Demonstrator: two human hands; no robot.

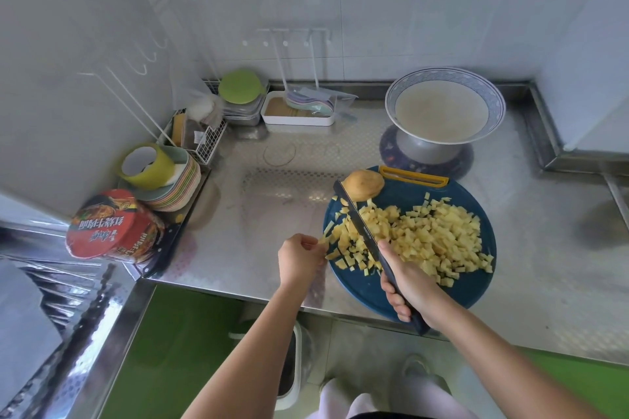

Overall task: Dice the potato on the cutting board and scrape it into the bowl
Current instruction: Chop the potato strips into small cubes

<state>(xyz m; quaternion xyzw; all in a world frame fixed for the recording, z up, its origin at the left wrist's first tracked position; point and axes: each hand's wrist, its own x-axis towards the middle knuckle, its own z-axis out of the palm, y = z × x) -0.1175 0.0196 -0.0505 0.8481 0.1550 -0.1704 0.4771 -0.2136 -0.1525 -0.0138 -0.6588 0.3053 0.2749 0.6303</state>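
A round dark-blue cutting board with a yellow handle lies on the steel counter. A pile of diced potato covers its middle and right. An uncut potato piece sits at the board's far left edge. My right hand grips the handle of a black knife, whose blade lies across the dice on the left side. My left hand is at the board's left rim, fingers curled, pinching a small potato piece. A wide blue-rimmed bowl stands behind the board.
Left of the board are a red instant-noodle cup, a stack of plates with a yellow-green cup, a wire rack and a white tray. The counter edge runs just in front of the board. A raised steel ledge bounds the right.
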